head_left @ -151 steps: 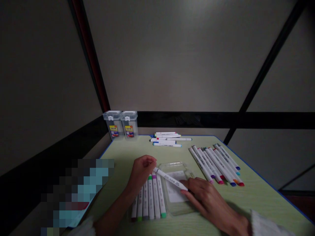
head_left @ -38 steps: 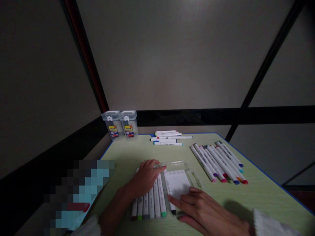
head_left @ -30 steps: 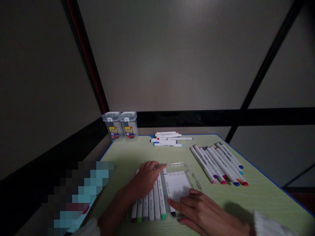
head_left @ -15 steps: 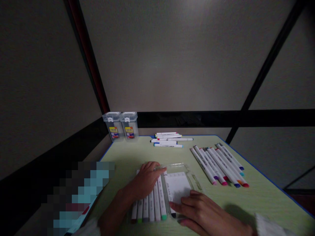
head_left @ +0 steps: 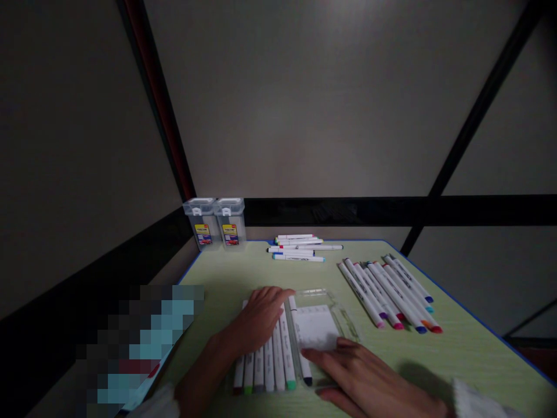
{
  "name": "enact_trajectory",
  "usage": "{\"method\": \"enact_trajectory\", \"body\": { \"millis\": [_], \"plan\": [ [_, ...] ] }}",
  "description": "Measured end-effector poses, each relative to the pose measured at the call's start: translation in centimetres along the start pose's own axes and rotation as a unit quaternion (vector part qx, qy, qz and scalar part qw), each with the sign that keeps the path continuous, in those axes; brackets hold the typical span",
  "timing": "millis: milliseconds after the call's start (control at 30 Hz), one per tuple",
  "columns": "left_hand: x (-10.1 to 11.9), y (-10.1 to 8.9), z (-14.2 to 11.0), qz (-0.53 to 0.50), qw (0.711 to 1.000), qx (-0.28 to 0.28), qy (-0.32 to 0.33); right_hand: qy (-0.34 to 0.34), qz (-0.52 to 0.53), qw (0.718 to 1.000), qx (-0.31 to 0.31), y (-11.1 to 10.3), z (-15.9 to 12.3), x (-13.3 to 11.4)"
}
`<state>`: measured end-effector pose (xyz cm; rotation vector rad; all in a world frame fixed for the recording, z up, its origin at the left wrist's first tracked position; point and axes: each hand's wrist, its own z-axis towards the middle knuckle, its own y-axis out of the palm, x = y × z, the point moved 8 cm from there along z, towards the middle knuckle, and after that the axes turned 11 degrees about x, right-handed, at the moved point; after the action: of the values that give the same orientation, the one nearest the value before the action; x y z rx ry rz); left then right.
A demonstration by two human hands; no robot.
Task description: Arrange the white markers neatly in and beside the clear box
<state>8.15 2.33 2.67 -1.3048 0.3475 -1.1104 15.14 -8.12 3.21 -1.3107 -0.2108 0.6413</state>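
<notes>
A clear plastic case (head_left: pixel 314 292) lies opened flat at the front of the table. My left hand (head_left: pixel 260 323) rests palm down, fingers stretched out, over a row of white markers (head_left: pixel 278 361) in the case's left half; it hides their upper parts. Just right of the divide lies a single white marker (head_left: pixel 298 341) with a dark cap end towards me. The index finger of my right hand (head_left: pixel 368 380) touches or nearly touches this marker's lower part, with the thumb held apart. A white printed card (head_left: pixel 317 326) shows beside it, partly covered by the right hand.
Several loose markers (head_left: pixel 383 290) with coloured ends lie slanted on the right. Another small group of markers (head_left: pixel 298 249) is at the back. Two lidded clear boxes (head_left: pixel 230 226) stand at the back left corner. The green table (head_left: pixel 226 273) has a blue edge.
My left thumb has lifted away from the single marker's top end. The right index finger has shifted slightly up and right along that marker, uncovering more of its lower end.
</notes>
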Motion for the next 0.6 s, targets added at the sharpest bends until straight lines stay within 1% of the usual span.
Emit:
{"method": "enact_trajectory", "body": {
  "millis": [133,333,500,600],
  "plan": [
    [0.02,-0.03,0.11,0.0,1.0,-0.004,-0.002,0.011,0.005,1.0,-0.022,0.26,-0.1,0.06],
    [-0.06,0.05,0.14,0.001,1.0,-0.003,-0.006,0.009,0.018,1.0,-0.015,0.32,-0.03,0.16],
    [-0.12,0.09,0.11,-0.002,1.0,-0.003,-0.008,0.012,0.014,0.999,-0.034,0.5,0.02,0.19],
    [-0.06,0.03,0.09,-0.002,1.0,-0.004,-0.012,0.013,0.011,0.999,-0.029,0.45,0.01,0.16]
  ]
}}
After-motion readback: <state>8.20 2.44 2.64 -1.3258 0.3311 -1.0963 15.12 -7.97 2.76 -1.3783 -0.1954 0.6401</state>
